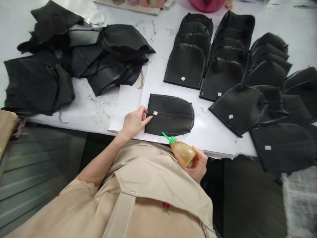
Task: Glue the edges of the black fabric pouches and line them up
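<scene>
The right hand has its grip closed round a soft plastic glue bottle of amber liquid, its green nozzle pointing at the near edge of a black leather piece. The left hand lies flat, fingers together, pinning that piece's left end to the white tabletop. The piece is matte, with one end rounded and a centre seam. A hard squeeze could likely flood glue onto it. Overlapping rows of similar pieces lie far right; a crumpled heap far left.
</scene>
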`<state>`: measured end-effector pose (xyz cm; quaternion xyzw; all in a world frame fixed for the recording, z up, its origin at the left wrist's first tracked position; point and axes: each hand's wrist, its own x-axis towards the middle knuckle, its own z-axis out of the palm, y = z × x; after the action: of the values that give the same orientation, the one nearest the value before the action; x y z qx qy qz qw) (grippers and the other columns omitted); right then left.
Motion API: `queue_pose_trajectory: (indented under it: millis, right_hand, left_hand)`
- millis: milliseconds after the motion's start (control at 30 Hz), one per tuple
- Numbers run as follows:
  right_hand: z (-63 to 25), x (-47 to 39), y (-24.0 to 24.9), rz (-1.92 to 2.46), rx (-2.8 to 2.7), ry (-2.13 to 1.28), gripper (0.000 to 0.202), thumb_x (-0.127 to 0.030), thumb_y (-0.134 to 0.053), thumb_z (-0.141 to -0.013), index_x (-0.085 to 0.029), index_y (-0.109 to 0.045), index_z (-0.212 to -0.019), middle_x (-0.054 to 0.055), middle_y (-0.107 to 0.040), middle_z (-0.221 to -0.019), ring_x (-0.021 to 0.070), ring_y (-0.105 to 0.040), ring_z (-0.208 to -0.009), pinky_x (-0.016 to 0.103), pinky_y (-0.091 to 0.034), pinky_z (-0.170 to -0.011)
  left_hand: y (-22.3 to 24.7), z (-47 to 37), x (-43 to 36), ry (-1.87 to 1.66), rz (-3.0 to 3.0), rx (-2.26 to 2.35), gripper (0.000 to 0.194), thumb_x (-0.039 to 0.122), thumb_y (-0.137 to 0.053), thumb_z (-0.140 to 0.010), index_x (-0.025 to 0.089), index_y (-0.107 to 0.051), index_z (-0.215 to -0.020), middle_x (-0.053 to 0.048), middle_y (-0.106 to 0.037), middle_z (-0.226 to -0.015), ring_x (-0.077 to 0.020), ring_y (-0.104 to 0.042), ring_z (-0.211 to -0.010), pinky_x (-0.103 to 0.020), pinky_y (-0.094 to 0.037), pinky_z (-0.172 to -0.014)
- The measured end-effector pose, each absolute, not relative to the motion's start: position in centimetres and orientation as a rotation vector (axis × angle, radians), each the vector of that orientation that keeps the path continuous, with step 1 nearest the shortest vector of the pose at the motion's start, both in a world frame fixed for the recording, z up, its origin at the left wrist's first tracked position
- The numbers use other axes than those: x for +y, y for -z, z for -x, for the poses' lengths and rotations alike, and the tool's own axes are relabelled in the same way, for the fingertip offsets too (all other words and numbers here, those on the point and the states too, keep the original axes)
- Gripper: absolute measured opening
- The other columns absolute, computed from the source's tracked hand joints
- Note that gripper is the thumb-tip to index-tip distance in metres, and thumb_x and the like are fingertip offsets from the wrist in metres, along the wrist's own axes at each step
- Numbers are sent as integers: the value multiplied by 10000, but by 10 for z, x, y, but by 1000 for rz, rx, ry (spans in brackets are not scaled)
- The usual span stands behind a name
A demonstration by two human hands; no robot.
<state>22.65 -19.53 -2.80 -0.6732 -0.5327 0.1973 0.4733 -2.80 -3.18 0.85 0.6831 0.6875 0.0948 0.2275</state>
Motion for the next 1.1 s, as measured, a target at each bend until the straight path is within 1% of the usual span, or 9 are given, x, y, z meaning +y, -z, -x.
queue_pose_trajectory:
  millis: [133,333,533,767,900,1033,1100]
  right_hand:
    - [-225,-189,31,1608,-1370,-514,732,-504,-935,-699,-270,-590,-1301,95,-681,-1137,301,-715,-970,380,-630,-726]
    - [-218,-174,27,1508,-1481,-547,705,-461,-916,-724,-294,-567,-1314,51,-680,-1080,257,-709,-898,328,-591,-673]
    - [-210,-163,20,1469,-1541,-577,676,-455,-883,-773,-304,-543,-1338,38,-681,-1057,245,-701,-887,334,-599,-695]
    - [-206,-152,12,1363,-1639,-631,655,-375,-874,-808,-295,-519,-1353,52,-685,-1108,247,-707,-951,326,-609,-712]
    - [-204,-146,11,1390,-1659,-653,606,-421,-861,-801,-284,-543,-1299,63,-697,-1110,263,-715,-962,338,-610,-698]
    - [-204,-141,12,1432,-1601,-752,577,-506,-889,-738,-285,-596,-1183,58,-710,-1062,280,-712,-957,376,-620,-690]
    - [-206,-140,11,1430,-1584,-804,581,-516,-900,-718,-282,-604,-1161,58,-718,-1058,284,-715,-961,399,-632,-708]
  left_hand:
    - [-7,28,-31,-174,-1875,1914,185,391,-689,-949,238,-584,-940,11,-686,-716,-210,-678,-699,-291,-406,-645]
    - [-2,30,-31,-171,-1892,1873,176,368,-621,-991,239,-584,-878,-8,-702,-735,-216,-680,-710,-298,-400,-652]
    - [-3,31,-31,-188,-1856,1847,178,366,-593,-993,240,-594,-868,-13,-706,-735,-213,-672,-697,-297,-412,-648]
    - [-2,32,-29,-205,-1836,1818,175,356,-611,-989,238,-590,-863,-13,-700,-731,-212,-669,-695,-295,-417,-652]
    - [-4,32,-29,-203,-1828,1815,175,341,-619,-985,235,-582,-850,-14,-702,-739,-208,-665,-695,-294,-413,-654]
    - [-3,32,-28,-212,-1816,1811,185,337,-625,-978,237,-575,-831,-3,-678,-700,-204,-654,-673,-293,-406,-648]
    - [-3,33,-28,-222,-1807,1804,190,342,-630,-973,239,-571,-825,4,-669,-682,-202,-647,-660,-292,-402,-640]
